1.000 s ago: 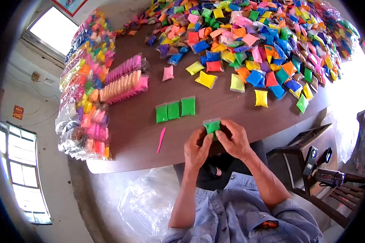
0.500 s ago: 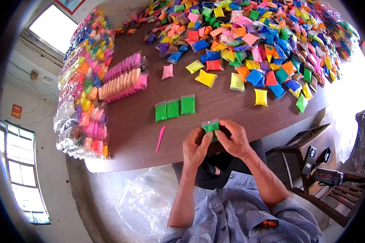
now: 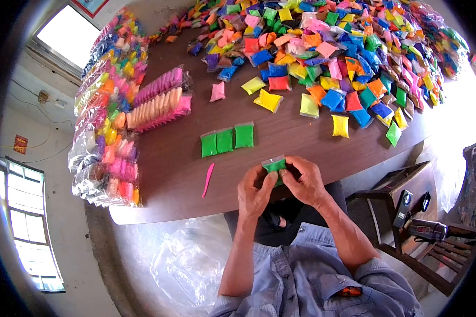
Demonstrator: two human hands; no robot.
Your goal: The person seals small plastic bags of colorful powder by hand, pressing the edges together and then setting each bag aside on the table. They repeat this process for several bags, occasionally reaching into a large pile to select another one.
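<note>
Sachet [image 3: 275,166] of green filling pinched between left hand [image 3: 255,191] and right hand [image 3: 307,182]

Brown worktop [image 3: 180,174] spreads ahead of the hands, its near edge right under them. Far beyond them and to their right lies a heap of coloured sachets [image 3: 344,47]. Far to their left, bundled packs [image 3: 108,121] in clear wrap are stacked along the worktop's side. Just ahead of the hands and slightly left sits a row of three green sachets [image 3: 227,140], touching side by side. A thin pink stick [image 3: 208,179] lies left of the left hand.

Both hands meet over the near edge, fingers curled, thumbs and fingertips closed on the Sachet's two sides, with its clear top strip poking up. The forearms angle in from a blue shirt [image 3: 312,280], wrists bent inward. It looks light, soft and squashy under slick film. The flat clear strip or the corners probably give the surest hold.
</note>
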